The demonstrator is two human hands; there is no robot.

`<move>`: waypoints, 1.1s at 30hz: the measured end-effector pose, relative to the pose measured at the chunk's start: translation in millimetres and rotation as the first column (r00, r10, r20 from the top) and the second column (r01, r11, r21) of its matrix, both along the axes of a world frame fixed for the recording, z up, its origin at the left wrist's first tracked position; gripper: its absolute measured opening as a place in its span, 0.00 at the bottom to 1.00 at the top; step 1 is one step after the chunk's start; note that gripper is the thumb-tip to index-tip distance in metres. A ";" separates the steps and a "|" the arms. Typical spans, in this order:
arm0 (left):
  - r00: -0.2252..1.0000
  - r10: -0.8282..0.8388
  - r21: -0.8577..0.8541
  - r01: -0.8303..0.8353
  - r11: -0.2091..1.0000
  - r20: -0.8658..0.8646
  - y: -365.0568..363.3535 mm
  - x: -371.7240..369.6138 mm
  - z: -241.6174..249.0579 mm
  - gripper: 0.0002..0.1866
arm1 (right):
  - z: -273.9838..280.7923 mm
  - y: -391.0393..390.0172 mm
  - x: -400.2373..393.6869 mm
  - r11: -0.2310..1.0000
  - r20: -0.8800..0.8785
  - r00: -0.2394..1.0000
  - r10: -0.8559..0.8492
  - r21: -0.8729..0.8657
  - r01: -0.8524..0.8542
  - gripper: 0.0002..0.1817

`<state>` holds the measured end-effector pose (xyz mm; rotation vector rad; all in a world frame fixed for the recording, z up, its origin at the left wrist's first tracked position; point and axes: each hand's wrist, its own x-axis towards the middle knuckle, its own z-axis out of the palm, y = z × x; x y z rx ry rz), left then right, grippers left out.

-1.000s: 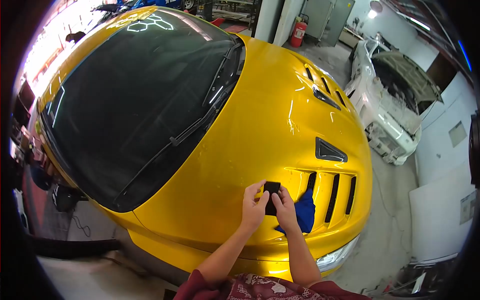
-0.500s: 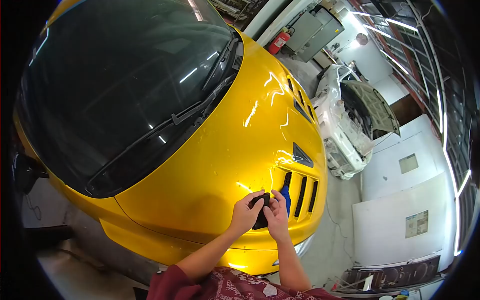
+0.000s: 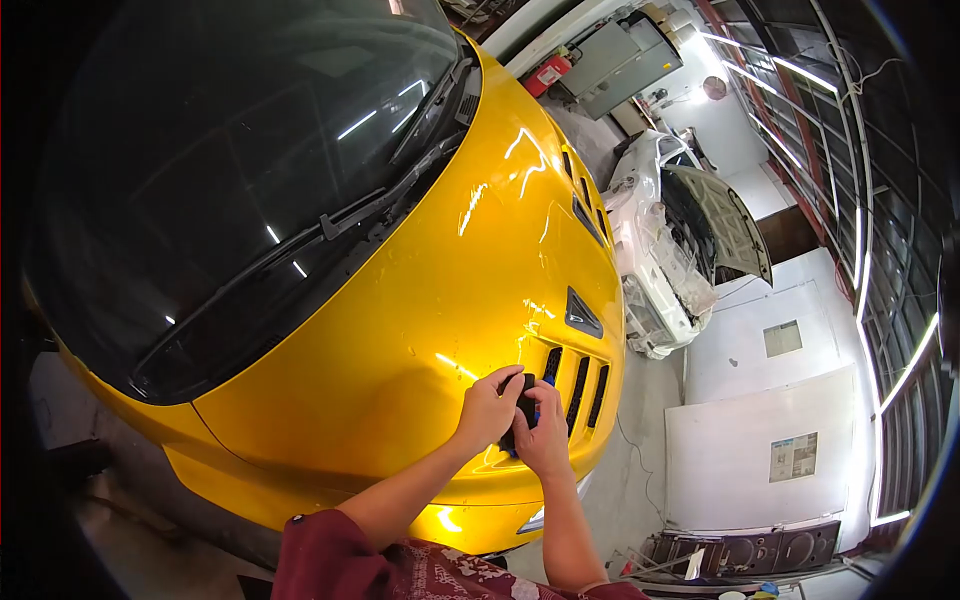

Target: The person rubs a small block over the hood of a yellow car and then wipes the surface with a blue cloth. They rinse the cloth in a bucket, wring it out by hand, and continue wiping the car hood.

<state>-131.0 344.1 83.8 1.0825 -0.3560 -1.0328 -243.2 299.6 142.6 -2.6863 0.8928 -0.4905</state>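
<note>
Over the yellow car hood [image 3: 380, 340], near its front vents, both hands meet around a small black object [image 3: 527, 393]. My left hand [image 3: 490, 408] holds it from the left side, its fingers closed on it. From the right, my right hand [image 3: 542, 430] also grips it with bent fingers. A bit of something blue [image 3: 548, 381] shows beside and below the hands, mostly hidden by them. What the black object is cannot be made out.
The dark windshield [image 3: 230, 150] with its wiper [image 3: 330, 225] lies at the left. Black vent slots [image 3: 578, 395] are right of the hands. Beyond stand a white car [image 3: 655, 250] with a raised hood, a red extinguisher [image 3: 547, 74] and a grey cabinet [image 3: 625, 65].
The view has shifted, so the car and room appear farther left. My right hand has closed more around the black object, and less of the blue thing shows.
</note>
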 end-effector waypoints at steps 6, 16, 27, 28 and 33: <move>0.985 0.098 -0.070 -0.109 0.992 -0.144 -18.4 -3.1 -15.8 0.19 | -16.1 -10.3 13.1 0.978 0.074 0.993 -0.093 0.196 0.077 0.24; 0.964 0.244 -0.077 -0.252 0.965 -0.107 -38.0 17.4 -17.6 0.22 | -28.0 -36.6 56.7 0.975 0.065 0.986 -0.153 0.171 0.140 0.27; 0.288 0.604 -0.306 -0.657 0.689 0.743 -65.1 233.3 -30.2 0.12 | -74.1 -137.7 125.3 0.935 0.100 0.993 -0.056 0.355 0.017 0.24; 0.312 0.590 -0.255 -0.683 0.684 0.745 -62.1 247.0 -31.8 0.11 | -77.0 -142.7 133.4 0.955 0.084 0.996 -0.031 0.296 0.005 0.24; 0.323 0.425 -0.053 -0.741 0.670 0.846 -60.2 256.7 -58.2 0.09 | -91.6 -144.8 147.7 0.995 0.032 0.997 0.070 0.063 -0.072 0.26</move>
